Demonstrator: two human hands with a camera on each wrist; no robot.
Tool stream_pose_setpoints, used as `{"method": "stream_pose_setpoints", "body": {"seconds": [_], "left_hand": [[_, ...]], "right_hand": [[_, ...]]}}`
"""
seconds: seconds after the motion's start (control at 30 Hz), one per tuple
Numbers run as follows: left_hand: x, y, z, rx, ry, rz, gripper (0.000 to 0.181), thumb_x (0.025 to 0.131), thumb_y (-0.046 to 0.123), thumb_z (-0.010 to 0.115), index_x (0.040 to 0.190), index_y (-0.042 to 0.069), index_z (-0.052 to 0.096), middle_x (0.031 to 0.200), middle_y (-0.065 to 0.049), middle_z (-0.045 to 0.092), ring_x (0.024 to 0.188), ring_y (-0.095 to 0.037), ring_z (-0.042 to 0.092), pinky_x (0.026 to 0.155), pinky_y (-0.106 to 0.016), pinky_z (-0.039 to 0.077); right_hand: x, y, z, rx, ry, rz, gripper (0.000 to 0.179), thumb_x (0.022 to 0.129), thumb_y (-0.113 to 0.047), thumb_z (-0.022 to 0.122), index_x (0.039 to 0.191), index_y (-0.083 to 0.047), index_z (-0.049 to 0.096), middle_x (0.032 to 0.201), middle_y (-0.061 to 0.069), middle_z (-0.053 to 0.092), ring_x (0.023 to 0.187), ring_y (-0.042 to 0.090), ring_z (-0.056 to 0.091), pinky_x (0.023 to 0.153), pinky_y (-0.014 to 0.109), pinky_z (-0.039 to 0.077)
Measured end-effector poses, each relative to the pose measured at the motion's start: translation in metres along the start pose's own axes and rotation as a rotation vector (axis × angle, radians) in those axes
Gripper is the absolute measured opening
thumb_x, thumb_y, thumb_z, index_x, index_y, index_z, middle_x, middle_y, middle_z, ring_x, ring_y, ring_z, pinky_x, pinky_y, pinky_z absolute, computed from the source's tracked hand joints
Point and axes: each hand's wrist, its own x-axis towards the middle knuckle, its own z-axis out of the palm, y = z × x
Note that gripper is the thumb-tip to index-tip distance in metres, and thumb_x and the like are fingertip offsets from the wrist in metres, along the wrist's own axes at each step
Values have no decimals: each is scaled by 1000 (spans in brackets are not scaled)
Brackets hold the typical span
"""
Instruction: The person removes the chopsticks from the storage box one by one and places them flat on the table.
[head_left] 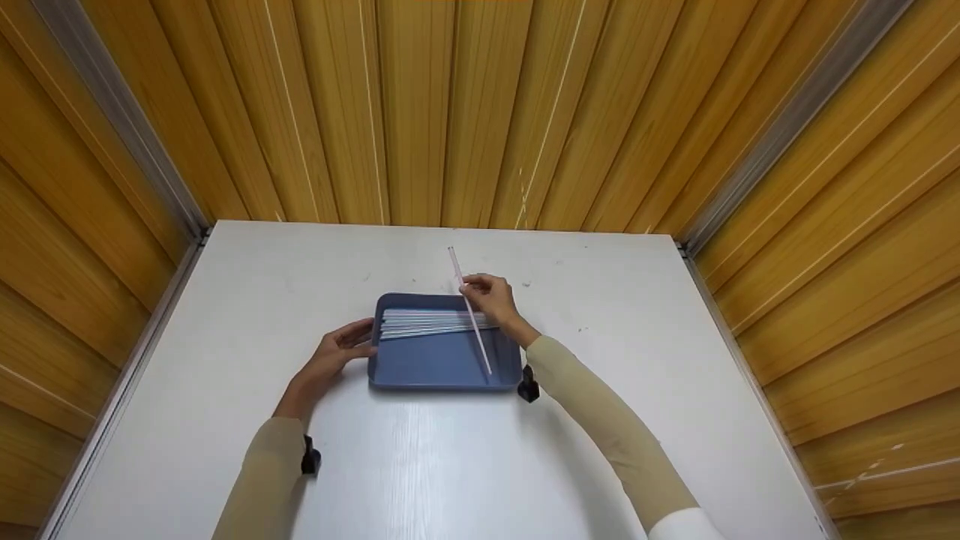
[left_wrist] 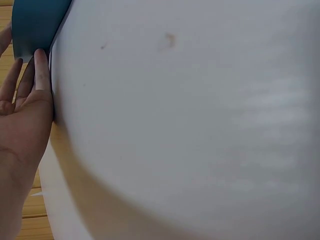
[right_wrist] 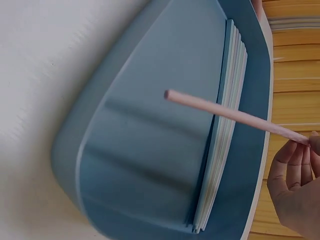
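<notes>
A pale pink straw (head_left: 478,335) is pinched between the thumb and fingertips of my right hand (head_left: 491,298), slanting above the right part of a blue tray (head_left: 431,367). In the right wrist view the straw's (right_wrist: 220,109) free end hangs over the tray floor, touching nothing. Several pale straws (head_left: 427,322) lie side by side along the tray's far side; the right wrist view shows this bundle (right_wrist: 222,140) against the wall. My left hand (head_left: 341,351) rests at the tray's left end, its extended fingers (left_wrist: 43,70) touching the outer wall.
The tray stands on a white table (head_left: 420,465) with small dark specks. Wood-patterned panels (head_left: 420,112) rise behind the table and on both sides, with grey metal posts (head_left: 795,112) at the corners.
</notes>
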Motion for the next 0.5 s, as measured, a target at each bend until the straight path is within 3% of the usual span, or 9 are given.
{"method": "stream_pose_setpoints", "body": {"seconds": [0.17, 0.33, 0.5], "left_hand": [[1, -1, 0, -4, -3, -5, 70, 89, 1, 76, 152, 7, 47, 157, -15, 48, 148, -29, 44, 116, -28, 42], [0, -1, -1, 3, -7, -6, 70, 90, 4, 76, 153, 7, 46, 158, -14, 48, 149, -29, 43, 124, -41, 35], [0, -1, -2, 7, -18, -1, 71, 90, 4, 76, 153, 6, 45, 158, -15, 47, 149, -30, 43, 126, -45, 30]], "right_hand": [[-1, 2, -10, 51, 53, 81, 26, 92, -9, 74, 114, 6, 74, 96, 16, 76, 76, 2, 62, 67, 15, 51], [-3, 5, -21, 78, 82, 145, 27, 92, -11, 75, 114, 5, 74, 94, 10, 76, 78, 5, 65, 66, 17, 52], [-6, 6, -35, 72, 113, 212, 26, 92, -14, 77, 113, 1, 75, 94, 6, 75, 81, 6, 64, 69, 18, 51]]}}
